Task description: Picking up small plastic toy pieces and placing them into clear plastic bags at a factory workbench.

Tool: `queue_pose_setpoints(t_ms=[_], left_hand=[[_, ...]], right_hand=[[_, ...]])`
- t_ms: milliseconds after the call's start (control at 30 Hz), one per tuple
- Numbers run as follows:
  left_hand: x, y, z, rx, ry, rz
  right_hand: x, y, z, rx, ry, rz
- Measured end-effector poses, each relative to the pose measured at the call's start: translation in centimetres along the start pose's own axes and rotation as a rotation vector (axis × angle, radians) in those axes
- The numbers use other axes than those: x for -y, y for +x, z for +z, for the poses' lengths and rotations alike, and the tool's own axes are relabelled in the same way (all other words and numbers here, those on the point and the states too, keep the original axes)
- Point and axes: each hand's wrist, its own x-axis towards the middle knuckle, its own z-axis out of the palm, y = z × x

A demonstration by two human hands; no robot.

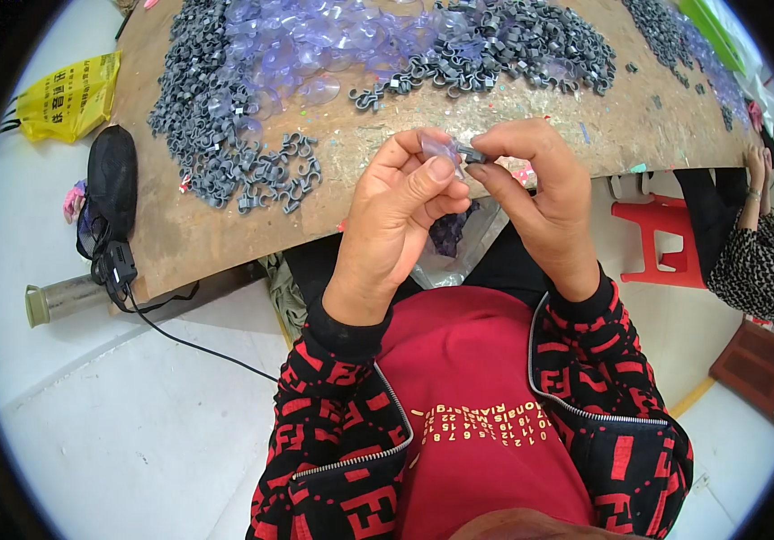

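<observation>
Above the near edge of the wooden table, my left hand [396, 202] pinches a clear, purple-tinted suction cup [438, 151] between thumb and fingers. The thumb and forefinger of my right hand [544, 193] grip a small grey plastic clip [472, 156], its end meeting the suction cup; my fingertips partly hide where they join. Beyond my hands lies a heap of suction cups [315, 40]. Grey clips are heaped to its right [531, 49] and left, with a looser group of clips [279, 171] nearer me.
A clear bag with dark purple pieces [448, 234] is at my lap. Left of the wooden table [225, 236] are a yellow bag [72, 97], a black pouch [112, 171] with a cable, and a bottle [67, 299]. A red stool [657, 238] and another person [756, 261] are at right.
</observation>
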Motion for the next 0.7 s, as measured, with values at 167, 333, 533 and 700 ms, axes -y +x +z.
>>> queue_pose_setpoints(t_ms=[167, 333, 533, 700], left_hand=[[-0.1, -0.2, 0.5, -0.045, 0.163, 0.074], [0.3, -0.6, 1.4, -0.134, 0.408, 0.236], [-0.7, -0.5, 0.5, 0.004, 1.161, 0.746], [-0.6, -0.2, -0.2, 0.13, 1.345, 0.893]], right_hand=[[-0.1, 0.2, 0.2, -0.004, -0.115, -0.129], [-0.4, -0.7, 0.4, -0.003, 0.025, 0.058], [-1.1, -0.4, -0.7, 0.16, 0.893, 0.733], [-2.4, -0.8, -0.1, 0.251, 1.198, 0.863]])
